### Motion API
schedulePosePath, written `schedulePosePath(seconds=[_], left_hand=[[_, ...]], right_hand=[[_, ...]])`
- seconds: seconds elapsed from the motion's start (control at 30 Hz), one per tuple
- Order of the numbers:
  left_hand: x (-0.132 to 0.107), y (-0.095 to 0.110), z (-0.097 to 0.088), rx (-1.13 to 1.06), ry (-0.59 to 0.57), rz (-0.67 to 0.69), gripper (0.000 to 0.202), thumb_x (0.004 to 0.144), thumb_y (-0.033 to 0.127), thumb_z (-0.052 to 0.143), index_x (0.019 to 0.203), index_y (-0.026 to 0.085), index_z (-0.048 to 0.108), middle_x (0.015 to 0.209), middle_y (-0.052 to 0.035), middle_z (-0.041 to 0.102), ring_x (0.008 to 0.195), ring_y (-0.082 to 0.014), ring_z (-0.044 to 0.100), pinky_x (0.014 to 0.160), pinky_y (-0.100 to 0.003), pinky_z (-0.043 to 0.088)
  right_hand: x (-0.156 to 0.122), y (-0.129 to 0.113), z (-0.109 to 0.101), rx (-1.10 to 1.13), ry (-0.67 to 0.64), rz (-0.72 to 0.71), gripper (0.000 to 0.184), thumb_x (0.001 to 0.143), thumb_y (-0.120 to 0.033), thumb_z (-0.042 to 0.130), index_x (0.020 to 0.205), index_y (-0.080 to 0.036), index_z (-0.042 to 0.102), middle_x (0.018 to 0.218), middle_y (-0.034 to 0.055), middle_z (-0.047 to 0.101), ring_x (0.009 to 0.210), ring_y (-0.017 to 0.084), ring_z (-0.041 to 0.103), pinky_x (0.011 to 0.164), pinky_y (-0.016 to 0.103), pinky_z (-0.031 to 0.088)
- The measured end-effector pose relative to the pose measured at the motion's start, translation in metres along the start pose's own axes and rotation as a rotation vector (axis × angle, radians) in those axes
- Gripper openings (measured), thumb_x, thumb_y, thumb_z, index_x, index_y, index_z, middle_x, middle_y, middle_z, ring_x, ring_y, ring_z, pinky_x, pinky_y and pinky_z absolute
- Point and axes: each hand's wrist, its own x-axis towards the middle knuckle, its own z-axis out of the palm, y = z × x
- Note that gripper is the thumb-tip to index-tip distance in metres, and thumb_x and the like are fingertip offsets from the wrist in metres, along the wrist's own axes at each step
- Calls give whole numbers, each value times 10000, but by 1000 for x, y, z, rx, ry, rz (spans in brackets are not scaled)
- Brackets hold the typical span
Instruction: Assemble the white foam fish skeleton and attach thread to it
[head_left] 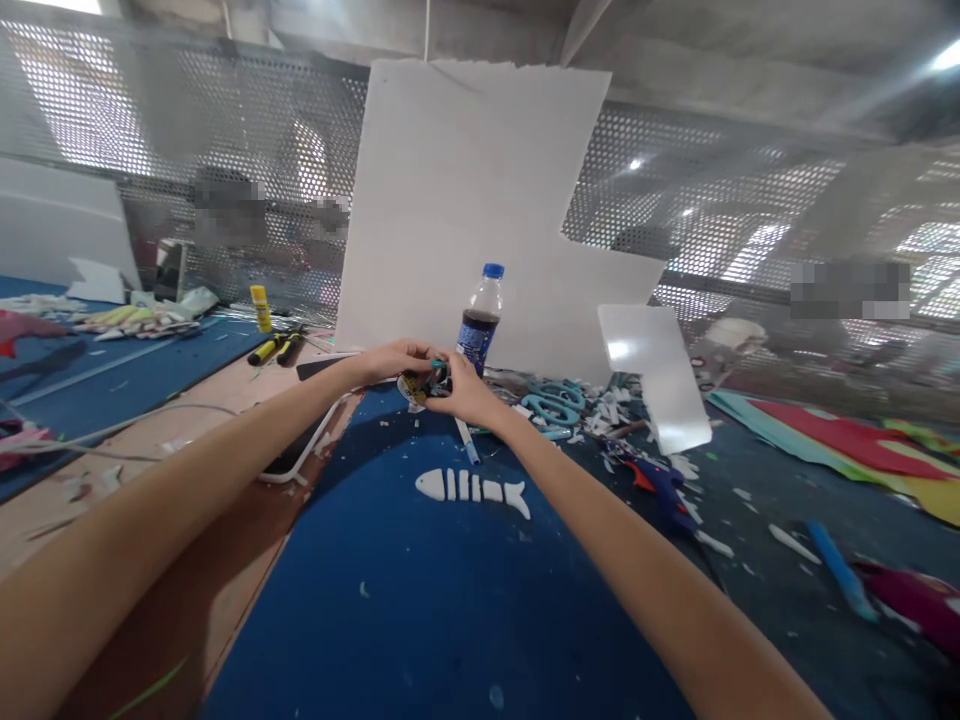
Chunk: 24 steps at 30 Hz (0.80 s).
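At the far end of the blue mat, my left hand and my right hand meet, fingers closed around a small round black-and-yellow item that looks like a tape roll. A bit of teal shows between the fingers; the rest is covered. Just behind my right hand stands a bottle of dark drink with a blue cap. Nearer to me, a white fish-skeleton shape in separate pieces lies flat. A white-and-blue pen-like stick rests below my right hand.
Blue-handled scissors lie among white scraps at right, near a blue-and-red glue gun. Coloured sheets spread farther right. Yellow-black tools and a glue stick are at left. A tall white board stands behind.
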Motion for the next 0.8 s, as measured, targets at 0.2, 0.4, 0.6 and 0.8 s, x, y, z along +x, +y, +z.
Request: schedulePosePath(seconds=[0.2,0.4,0.6,0.8], left_hand=[[-3,4,0,-43,-36,51,228,890,318,521,978,116,579,853,-23,612,682,-104,587,617,-268,515],[-3,12,7,-12,-34,75,177,849,290,556,795,122,567,674,8,586,562,-82,544,549,-228,466],[-1,18,1,161,84,135,181,840,287,567,761,126,552,676,16,568,602,-92,549,579,-241,465],[-2,22,-4,339,313,201,181,803,283,602,720,130,553,628,42,493,570,-76,446,562,-222,386]], right_hand=[[-2,0,6,-97,146,-31,779,580,-331,772,1270,-168,448,1356,171,326,1281,376,269,1046,526,227],[-1,0,16,-46,142,43,449,672,-307,706,1065,-151,555,994,110,639,948,256,603,811,351,463],[-6,-11,21,-9,187,142,418,748,-392,641,1069,-144,539,953,95,678,862,212,655,720,278,477],[-12,-25,19,-97,193,188,427,738,-489,628,980,-140,583,892,130,658,826,262,639,684,318,464]])
